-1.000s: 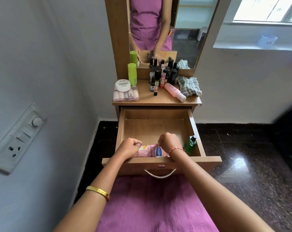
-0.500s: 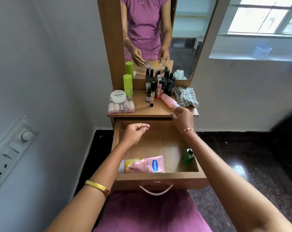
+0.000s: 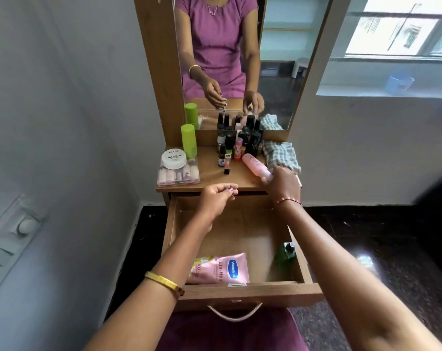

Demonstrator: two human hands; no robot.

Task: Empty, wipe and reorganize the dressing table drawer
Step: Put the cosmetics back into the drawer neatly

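A wooden drawer (image 3: 240,293) is pulled fully out toward the viewer, a curved metal handle (image 3: 234,314) on its front. Inside, against the front wall, a soft pink lotion tube (image 3: 221,269) lies flat, its left end hidden behind the left forearm. In the front right corner a small green glass bottle (image 3: 285,254) with a dark cap is blurred and partly covered by the right arm. The rest of the drawer floor is bare wood.

The left hand (image 3: 216,198) is held over the back of the drawer, fingers loosely curled; whether anything is pinched cannot be told. The right hand (image 3: 283,183) is wrapped around the near end of a pink bottle (image 3: 255,165) lying on the tabletop (image 3: 212,177).

Farther back are seen a clear plastic box (image 3: 178,174) topped by a round white tub, a green cylinder (image 3: 188,140), clustered small dark bottles (image 3: 240,143), a crumpled checked cloth (image 3: 279,154), then a mirror (image 3: 278,59).
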